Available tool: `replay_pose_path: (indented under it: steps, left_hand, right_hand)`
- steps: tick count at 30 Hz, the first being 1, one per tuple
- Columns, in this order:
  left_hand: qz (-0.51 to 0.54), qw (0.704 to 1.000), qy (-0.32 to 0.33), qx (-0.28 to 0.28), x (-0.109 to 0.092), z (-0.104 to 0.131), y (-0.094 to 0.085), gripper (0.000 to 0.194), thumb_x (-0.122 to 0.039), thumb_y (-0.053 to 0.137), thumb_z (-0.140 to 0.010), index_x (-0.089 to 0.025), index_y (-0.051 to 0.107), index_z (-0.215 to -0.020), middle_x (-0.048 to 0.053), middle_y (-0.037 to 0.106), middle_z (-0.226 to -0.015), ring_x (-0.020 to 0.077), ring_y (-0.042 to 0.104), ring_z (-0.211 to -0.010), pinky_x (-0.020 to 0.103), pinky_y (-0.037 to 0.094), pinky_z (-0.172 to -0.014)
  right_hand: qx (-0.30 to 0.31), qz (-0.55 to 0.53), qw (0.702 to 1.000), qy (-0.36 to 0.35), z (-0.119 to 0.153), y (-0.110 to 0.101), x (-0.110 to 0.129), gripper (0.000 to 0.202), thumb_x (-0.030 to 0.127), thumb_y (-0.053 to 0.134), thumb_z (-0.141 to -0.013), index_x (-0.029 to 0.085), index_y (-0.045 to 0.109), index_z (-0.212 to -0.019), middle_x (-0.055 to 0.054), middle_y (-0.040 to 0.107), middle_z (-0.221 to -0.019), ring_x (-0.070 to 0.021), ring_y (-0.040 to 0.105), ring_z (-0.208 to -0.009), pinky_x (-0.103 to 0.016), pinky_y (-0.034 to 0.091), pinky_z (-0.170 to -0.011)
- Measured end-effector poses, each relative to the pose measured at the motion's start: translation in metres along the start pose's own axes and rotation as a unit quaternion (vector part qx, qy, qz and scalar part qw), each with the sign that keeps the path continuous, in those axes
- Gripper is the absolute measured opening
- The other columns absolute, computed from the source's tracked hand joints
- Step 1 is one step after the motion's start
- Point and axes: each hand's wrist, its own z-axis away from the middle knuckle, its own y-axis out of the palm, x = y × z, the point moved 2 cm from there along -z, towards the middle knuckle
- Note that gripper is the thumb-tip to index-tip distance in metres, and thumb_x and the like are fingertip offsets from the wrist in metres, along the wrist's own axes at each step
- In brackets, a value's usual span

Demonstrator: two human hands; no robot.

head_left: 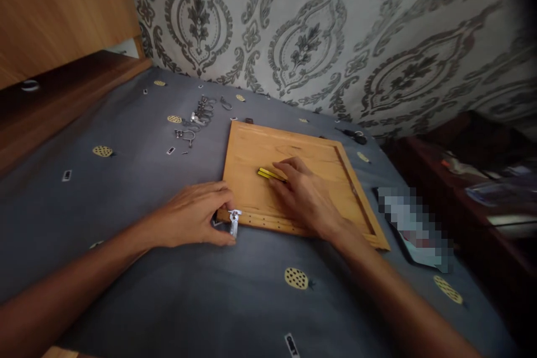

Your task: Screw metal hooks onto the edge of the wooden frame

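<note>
Curves the left hand around a small silver fitting at the near left corner of a wooden panel, fingers above and thumb below, probably to steady the piece against the edge. Cannot tell, at this size, whether gripping it firmly or merely touching its side. Pinches a slim yellow tool between thumb and fingertips of the right hand, narrowed to little more than the tool's own width, over the middle of the panel. Has the panel lying flat under the right hand and alongside the left fingertips, with a row of small holes along the near edge; seems turned this way to bring those holes close to both hands. Shows more metal fittings beyond the left hand, loosely grouped off the panel, perhaps for easy reach. Includes a dark slender item beyond the right hand and a pixelated object to the right of its wrist. Rests everything on a grey cloth with yellow fruit prints, spreading beneath both hands. Meets patterned wallpaper far beyond them, with a wooden cabinet past the left hand.
</note>
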Motion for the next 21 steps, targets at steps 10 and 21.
replay_pose_path:
  steps: [10, 21]
  left_hand:
    - [-0.006, 1.0, 0.027, -0.01, 0.002, -0.001, 0.0, 0.033, -0.038, 0.082, -0.078, -0.02, 0.059, -0.092, 0.0, 0.061, -0.099, 0.0194, 0.059, -0.088, 0.029, 0.04, -0.074]
    - [0.005, 0.999, 0.039, -0.016, 0.001, 0.0, -0.001, 0.031, -0.035, 0.082, -0.079, -0.02, 0.056, -0.087, -0.001, 0.06, -0.094, 0.0179, 0.058, -0.087, 0.029, 0.041, -0.074]
  right_hand:
    - [-0.106, -0.052, 0.993, -0.007, 0.001, -0.016, 0.019, 0.018, 0.031, 0.058, -0.096, 0.018, 0.065, -0.105, -0.008, 0.065, -0.093, -0.018, 0.06, -0.073, -0.034, 0.05, -0.067]
    - [-0.116, -0.342, 0.932, -0.018, 0.023, -0.029, 0.084, 0.022, 0.04, 0.062, -0.1, 0.021, 0.052, -0.092, 0.003, 0.056, -0.076, -0.0076, 0.057, -0.058, -0.021, 0.042, -0.047]
